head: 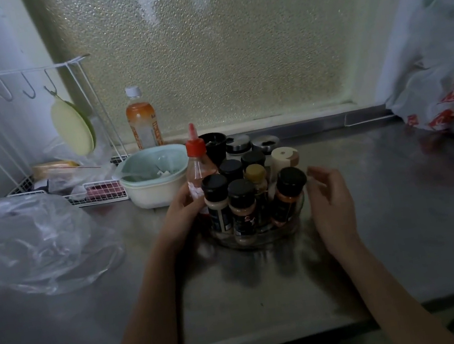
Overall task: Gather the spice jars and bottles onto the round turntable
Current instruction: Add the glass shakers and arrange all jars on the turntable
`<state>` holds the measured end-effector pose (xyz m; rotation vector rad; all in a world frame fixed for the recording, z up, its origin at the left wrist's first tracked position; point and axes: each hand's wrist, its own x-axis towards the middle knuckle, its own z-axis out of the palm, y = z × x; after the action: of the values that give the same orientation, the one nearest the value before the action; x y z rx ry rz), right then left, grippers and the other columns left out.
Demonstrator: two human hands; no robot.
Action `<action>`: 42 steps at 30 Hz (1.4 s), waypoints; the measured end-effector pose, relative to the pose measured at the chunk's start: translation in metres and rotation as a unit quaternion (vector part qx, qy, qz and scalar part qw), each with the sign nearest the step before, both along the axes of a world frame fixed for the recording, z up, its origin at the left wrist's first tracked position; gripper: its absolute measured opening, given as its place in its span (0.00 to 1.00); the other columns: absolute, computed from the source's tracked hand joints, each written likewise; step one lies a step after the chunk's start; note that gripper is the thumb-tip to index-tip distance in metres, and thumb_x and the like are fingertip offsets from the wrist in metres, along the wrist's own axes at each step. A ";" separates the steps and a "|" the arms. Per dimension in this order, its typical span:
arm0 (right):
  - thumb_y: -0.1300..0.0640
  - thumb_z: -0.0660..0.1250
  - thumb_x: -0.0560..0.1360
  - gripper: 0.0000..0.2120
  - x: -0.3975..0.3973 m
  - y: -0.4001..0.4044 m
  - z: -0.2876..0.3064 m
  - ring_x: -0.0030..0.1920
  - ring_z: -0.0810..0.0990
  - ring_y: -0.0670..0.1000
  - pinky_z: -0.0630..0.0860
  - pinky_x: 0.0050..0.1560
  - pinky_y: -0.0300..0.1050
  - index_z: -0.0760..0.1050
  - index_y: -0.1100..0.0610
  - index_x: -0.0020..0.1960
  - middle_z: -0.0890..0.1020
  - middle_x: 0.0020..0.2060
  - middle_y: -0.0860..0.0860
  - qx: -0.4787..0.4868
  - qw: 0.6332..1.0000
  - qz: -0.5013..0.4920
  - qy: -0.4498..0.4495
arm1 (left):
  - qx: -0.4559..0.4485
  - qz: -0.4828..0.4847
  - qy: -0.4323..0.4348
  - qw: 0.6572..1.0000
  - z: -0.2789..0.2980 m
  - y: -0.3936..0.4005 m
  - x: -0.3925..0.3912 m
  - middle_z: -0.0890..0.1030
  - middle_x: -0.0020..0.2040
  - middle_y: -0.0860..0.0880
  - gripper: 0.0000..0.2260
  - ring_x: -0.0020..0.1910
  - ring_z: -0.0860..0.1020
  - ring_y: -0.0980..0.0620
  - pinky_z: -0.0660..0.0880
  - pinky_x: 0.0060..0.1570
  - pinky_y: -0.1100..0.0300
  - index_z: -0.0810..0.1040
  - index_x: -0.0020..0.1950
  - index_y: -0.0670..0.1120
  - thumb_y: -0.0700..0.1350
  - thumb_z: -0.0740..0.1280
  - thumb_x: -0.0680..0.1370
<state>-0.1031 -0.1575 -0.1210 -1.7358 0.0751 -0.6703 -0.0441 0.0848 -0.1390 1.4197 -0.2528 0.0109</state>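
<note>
A clear round turntable (259, 239) sits mid-counter, crowded with several black-capped spice jars (243, 207), a gold-capped bottle (256, 177) and a beige grinder (284, 157). A red-capped sauce bottle (198, 167) stands at its left edge, and my left hand (181, 212) is wrapped around its lower part. My right hand (332, 203) hovers open just right of the turntable, close to a jar of orange spice (287, 196) without touching it. Two steel-lidded jars (238, 144) and a black cup (214, 144) stand behind.
A mint bowl stacked in a white one (152, 180) sits left of the turntable. Behind it stand an orange drink bottle (143, 119) and a white wire rack (28, 133). A crumpled clear plastic bag (30, 242) lies at left, a printed bag (450, 97) at right.
</note>
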 end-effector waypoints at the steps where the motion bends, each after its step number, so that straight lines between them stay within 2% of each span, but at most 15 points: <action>1: 0.57 0.60 0.79 0.10 -0.007 0.003 0.004 0.54 0.77 0.43 0.70 0.46 0.21 0.72 0.55 0.59 0.78 0.57 0.50 0.003 0.999 -0.008 -0.032 | -0.003 0.001 -0.005 1.000 0.000 0.000 -0.001 0.79 0.59 0.37 0.17 0.59 0.76 0.36 0.71 0.61 0.36 0.75 0.61 0.42 0.40 0.69 0.72; 4: 0.53 0.62 0.77 0.10 -0.023 0.013 0.009 0.54 0.77 0.39 0.71 0.52 0.26 0.70 0.52 0.58 0.78 0.54 0.45 -0.031 0.995 0.054 -0.074 | -0.005 0.004 -0.012 1.000 0.001 -0.003 -0.005 0.77 0.62 0.37 0.18 0.62 0.74 0.36 0.72 0.61 0.38 0.74 0.63 0.45 0.33 0.66 0.74; 6: 0.54 0.67 0.74 0.17 -0.023 0.018 0.004 0.55 0.76 0.38 0.70 0.52 0.25 0.68 0.51 0.61 0.77 0.55 0.44 -0.080 0.992 0.079 -0.055 | -0.006 0.004 -0.023 1.000 0.004 -0.006 -0.009 0.77 0.63 0.38 0.19 0.63 0.74 0.38 0.71 0.62 0.40 0.75 0.61 0.50 0.32 0.66 0.74; 8: 0.57 0.70 0.72 0.24 -0.017 0.021 -0.003 0.54 0.75 0.42 0.69 0.51 0.25 0.66 0.52 0.64 0.75 0.56 0.46 -0.116 0.991 0.065 -0.029 | -0.007 0.010 -0.035 0.999 0.004 -0.007 -0.013 0.76 0.64 0.38 0.20 0.65 0.73 0.38 0.70 0.63 0.38 0.75 0.61 0.53 0.35 0.67 0.73; 12: 0.58 0.72 0.70 0.25 -0.009 0.022 -0.012 0.57 0.75 0.52 0.69 0.53 0.38 0.66 0.57 0.64 0.76 0.57 0.54 -0.178 0.984 0.016 -0.017 | -0.005 0.017 -0.029 0.999 0.003 -0.009 -0.019 0.77 0.63 0.39 0.20 0.64 0.74 0.39 0.70 0.63 0.38 0.73 0.63 0.49 0.33 0.66 0.75; 15: 0.58 0.72 0.71 0.24 -0.008 0.022 -0.012 0.55 0.76 0.53 0.70 0.52 0.40 0.67 0.56 0.63 0.77 0.56 0.55 -0.165 0.986 0.003 -0.023 | -0.002 0.024 -0.040 0.999 0.005 -0.012 -0.023 0.79 0.59 0.42 0.19 0.60 0.76 0.44 0.73 0.60 0.44 0.74 0.59 0.52 0.30 0.63 0.76; 18: 0.59 0.73 0.70 0.24 -0.006 0.020 -0.012 0.55 0.77 0.54 0.71 0.52 0.41 0.66 0.56 0.62 0.78 0.56 0.55 -0.165 0.986 0.019 -0.013 | 0.016 0.054 -0.042 0.998 0.006 -0.014 -0.025 0.80 0.55 0.48 0.19 0.53 0.79 0.54 0.77 0.54 0.55 0.73 0.58 0.52 0.30 0.63 0.76; 21: 0.58 0.73 0.69 0.26 -0.004 0.017 -0.010 0.56 0.77 0.53 0.71 0.52 0.42 0.66 0.56 0.63 0.78 0.57 0.55 -0.161 0.987 0.031 -0.003 | 0.025 0.085 -0.046 0.995 0.006 -0.017 -0.025 0.79 0.53 0.47 0.16 0.49 0.80 0.60 0.76 0.48 0.61 0.71 0.61 0.45 0.36 0.66 0.75; 23: 0.56 0.73 0.70 0.25 -0.002 0.016 -0.010 0.55 0.77 0.52 0.72 0.51 0.43 0.66 0.55 0.62 0.78 0.56 0.54 -0.168 0.985 0.035 0.001 | 0.005 0.128 -0.057 0.990 0.009 -0.024 -0.029 0.77 0.55 0.44 0.20 0.49 0.79 0.60 0.75 0.49 0.63 0.68 0.63 0.43 0.42 0.66 0.71; 25: 0.54 0.72 0.70 0.22 0.001 0.014 -0.009 0.54 0.77 0.53 0.74 0.49 0.46 0.68 0.55 0.60 0.78 0.54 0.54 -0.174 0.984 0.033 0.001 | 0.058 0.253 -0.133 0.957 0.012 -0.029 -0.038 0.75 0.59 0.42 0.24 0.55 0.76 0.54 0.74 0.56 0.59 0.67 0.65 0.40 0.48 0.65 0.71; 27: 0.54 0.72 0.70 0.19 0.001 0.014 -0.009 0.53 0.77 0.54 0.75 0.48 0.46 0.70 0.55 0.57 0.78 0.52 0.53 -0.159 0.987 0.024 0.001 | 0.171 0.382 -0.254 0.872 0.019 -0.037 -0.051 0.74 0.57 0.40 0.21 0.56 0.72 0.47 0.71 0.57 0.54 0.69 0.62 0.39 0.49 0.62 0.73; 29: 0.55 0.72 0.70 0.17 -0.003 0.016 -0.007 0.51 0.77 0.51 0.73 0.46 0.35 0.71 0.55 0.57 0.77 0.51 0.51 -0.129 0.992 0.008 -0.014 | 0.254 0.412 -0.350 0.802 0.035 -0.054 -0.065 0.76 0.51 0.40 0.16 0.53 0.71 0.47 0.67 0.54 0.56 0.73 0.57 0.39 0.47 0.62 0.73; 31: 0.55 0.72 0.70 0.17 -0.008 0.016 -0.002 0.48 0.77 0.48 0.71 0.42 0.27 0.72 0.54 0.56 0.77 0.51 0.50 -0.101 0.994 -0.011 -0.033 | 0.346 0.368 -0.399 0.765 0.053 -0.075 -0.070 0.79 0.48 0.43 0.14 0.50 0.71 0.49 0.65 0.51 0.58 0.77 0.53 0.42 0.50 0.63 0.73; 36: 0.56 0.73 0.70 0.14 -0.023 0.012 0.008 0.43 0.76 0.41 0.70 0.40 0.26 0.71 0.51 0.52 0.77 0.47 0.47 -0.079 0.996 -0.012 -0.040 | 0.517 0.306 -0.295 0.744 0.061 -0.102 -0.056 0.80 0.53 0.46 0.20 0.55 0.74 0.42 0.66 0.56 0.49 0.78 0.55 0.45 0.58 0.67 0.71; 42: 0.58 0.72 0.70 0.15 -0.031 0.010 0.012 0.46 0.77 0.48 0.71 0.43 0.31 0.69 0.49 0.51 0.77 0.47 0.48 -0.061 0.998 0.006 -0.032 | 0.547 0.301 -0.218 0.750 0.078 -0.117 -0.058 0.77 0.55 0.44 0.12 0.59 0.67 0.42 0.58 0.65 0.42 0.75 0.54 0.44 0.50 0.65 0.76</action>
<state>-0.1346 -0.1472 -0.1091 -1.8284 -0.0211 -0.7342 -0.1024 -0.0320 -0.0608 2.6327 -0.1635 0.8695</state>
